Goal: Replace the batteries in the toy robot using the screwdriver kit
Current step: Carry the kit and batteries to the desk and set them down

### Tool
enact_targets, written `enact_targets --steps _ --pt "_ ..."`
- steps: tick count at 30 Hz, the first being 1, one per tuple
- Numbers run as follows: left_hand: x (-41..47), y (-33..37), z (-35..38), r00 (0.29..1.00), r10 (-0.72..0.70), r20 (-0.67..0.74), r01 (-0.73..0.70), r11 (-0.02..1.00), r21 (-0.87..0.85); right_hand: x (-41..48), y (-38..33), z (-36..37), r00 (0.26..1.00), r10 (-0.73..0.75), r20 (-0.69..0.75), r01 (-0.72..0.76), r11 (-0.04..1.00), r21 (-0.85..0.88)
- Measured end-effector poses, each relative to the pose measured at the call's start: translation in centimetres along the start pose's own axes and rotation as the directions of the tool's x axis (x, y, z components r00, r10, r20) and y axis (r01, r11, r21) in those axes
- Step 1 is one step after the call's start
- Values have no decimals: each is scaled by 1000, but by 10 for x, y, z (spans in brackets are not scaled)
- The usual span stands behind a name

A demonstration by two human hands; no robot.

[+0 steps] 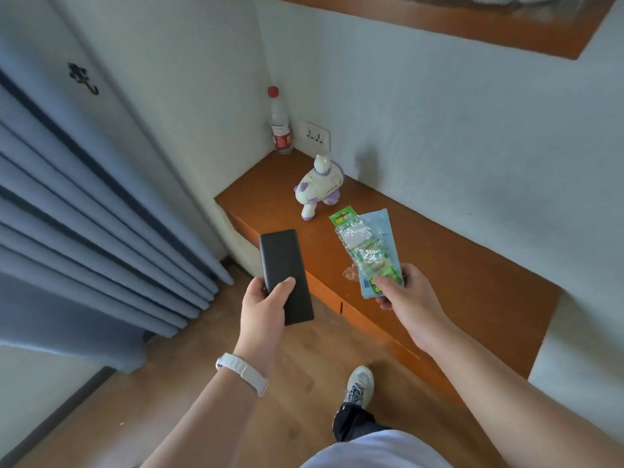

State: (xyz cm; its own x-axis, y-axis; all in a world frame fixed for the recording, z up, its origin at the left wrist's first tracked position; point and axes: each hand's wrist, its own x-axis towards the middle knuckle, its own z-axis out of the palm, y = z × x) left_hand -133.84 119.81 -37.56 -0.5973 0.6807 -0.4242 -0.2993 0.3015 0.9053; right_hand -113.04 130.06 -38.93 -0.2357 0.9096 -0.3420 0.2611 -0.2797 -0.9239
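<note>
Two hands are held out over the near edge of a brown wooden shelf [456, 265]. The left hand [266, 309] is closed around a flat black case [285, 275], thumb on top. The right hand [405, 290] pinches green battery packs [368, 251] by their lower end. The white and purple toy robot [319, 189] stands on the shelf, further back, near a plastic bottle [280, 126] in the corner.
</note>
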Motion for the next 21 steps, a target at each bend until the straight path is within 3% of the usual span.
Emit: enact_targets --steps 10,21 --pt "100 25 79 992 -91 87 82 991 108 97 -19 -16 1000 28 -3 -28 999 -17" --pt "172 30 152 935 -180 306 86 951 297 117 5 -29 956 210 -203 -199 977 71"
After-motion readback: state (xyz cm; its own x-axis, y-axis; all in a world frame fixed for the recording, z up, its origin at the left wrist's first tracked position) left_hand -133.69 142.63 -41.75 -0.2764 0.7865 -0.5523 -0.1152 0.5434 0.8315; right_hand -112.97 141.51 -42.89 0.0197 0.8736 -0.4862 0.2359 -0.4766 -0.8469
